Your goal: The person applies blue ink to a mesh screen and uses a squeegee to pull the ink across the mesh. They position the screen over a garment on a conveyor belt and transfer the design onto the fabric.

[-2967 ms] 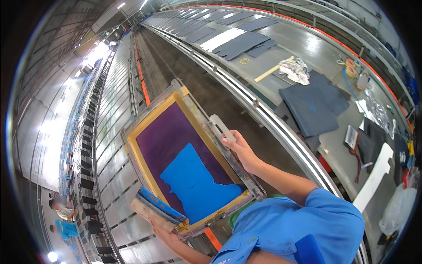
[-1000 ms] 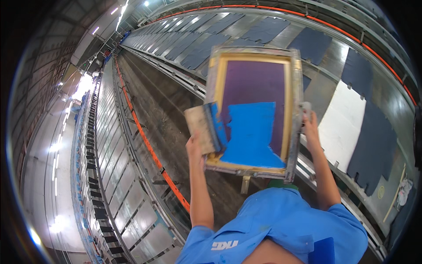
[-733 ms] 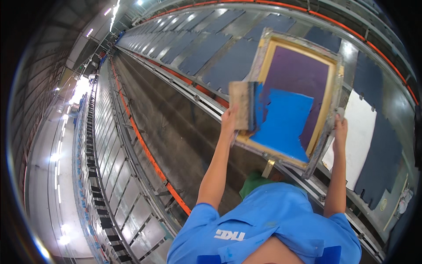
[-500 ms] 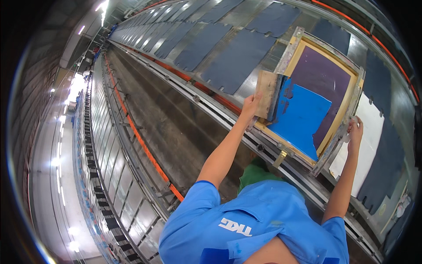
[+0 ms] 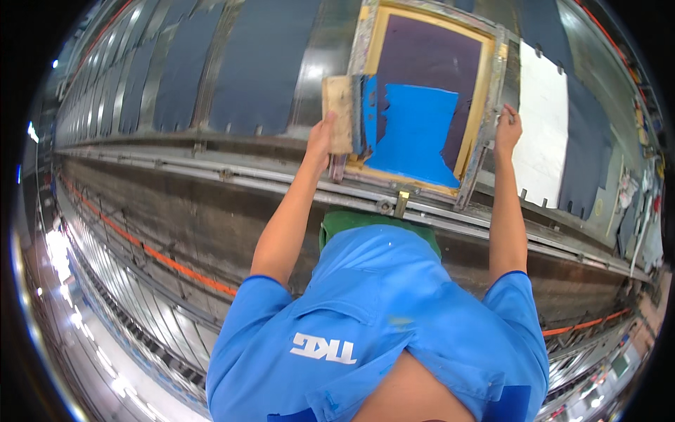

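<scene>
My left hand (image 5: 320, 144) is wrapped round the wooden grip of a squeegee (image 5: 340, 116), whose ink-stained blade rests at the left side of a screen printing frame (image 5: 491, 88). Inside the frame's yellowish inner border lies a dark purple mesh (image 5: 432, 53). A broad patch of bright blue ink (image 5: 415, 130) covers its nearer part, with a ragged lower right edge. At the frame's right side my right hand (image 5: 508, 132) is closed on the outer edge. What lies under the frame is hidden.
Dark blue-grey sheets (image 5: 256, 67) lie in a row along the long metal table to the left. Right of the frame are a white sheet (image 5: 543, 126) and another dark sheet (image 5: 585, 141). A metal rail (image 5: 260, 181) runs along the near edge, with a brass-coloured bracket (image 5: 401, 205).
My view has turned, so the table now runs across the picture. Both hands keep their places at the squeegee and the frame. The blue ink patch looks much the same.
</scene>
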Demonstrator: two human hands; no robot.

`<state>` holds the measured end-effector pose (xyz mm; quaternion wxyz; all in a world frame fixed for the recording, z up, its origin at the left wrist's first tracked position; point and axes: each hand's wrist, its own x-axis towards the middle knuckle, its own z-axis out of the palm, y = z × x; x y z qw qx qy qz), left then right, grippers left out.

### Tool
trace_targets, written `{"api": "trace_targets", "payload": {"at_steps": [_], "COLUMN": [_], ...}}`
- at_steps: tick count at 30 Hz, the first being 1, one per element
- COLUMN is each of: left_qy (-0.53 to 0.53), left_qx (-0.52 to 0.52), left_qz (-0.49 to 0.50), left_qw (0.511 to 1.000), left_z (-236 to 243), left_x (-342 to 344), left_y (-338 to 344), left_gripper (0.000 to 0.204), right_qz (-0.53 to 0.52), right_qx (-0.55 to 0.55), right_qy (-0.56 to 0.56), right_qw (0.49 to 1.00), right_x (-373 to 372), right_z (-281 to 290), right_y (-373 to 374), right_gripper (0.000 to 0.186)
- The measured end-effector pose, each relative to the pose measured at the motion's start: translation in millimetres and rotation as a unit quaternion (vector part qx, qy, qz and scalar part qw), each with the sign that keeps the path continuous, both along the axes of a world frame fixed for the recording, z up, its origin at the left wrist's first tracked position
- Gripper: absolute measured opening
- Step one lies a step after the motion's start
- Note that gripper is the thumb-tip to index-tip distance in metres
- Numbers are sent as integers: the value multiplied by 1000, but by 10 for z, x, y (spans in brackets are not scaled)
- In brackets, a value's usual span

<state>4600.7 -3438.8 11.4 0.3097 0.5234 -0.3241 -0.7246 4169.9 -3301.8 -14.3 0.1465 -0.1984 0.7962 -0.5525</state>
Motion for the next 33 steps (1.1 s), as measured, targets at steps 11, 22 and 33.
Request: {"api": "trace_targets", "payload": {"at_steps": [11, 22, 33], "left_qy": [-44, -320, -342], "left_qx": [-64, -424, -480], "left_qz": [45, -320, -473], "left_qw": [996, 784, 655], "left_z": [212, 675, 626], "left_x": [-70, -883, -1945], "left_y": [232, 105, -862], "left_gripper": [55, 38, 37], "right_qz": [-24, 37, 350], "right_qx": [53, 80, 168], "right_qy": [70, 78, 339], "right_qw": [996, 993, 857], "right_x": [128, 32, 388], "right_z": [-10, -185, 939], "right_y": [-132, -135, -537], "right_gripper": [28, 37, 45]}}
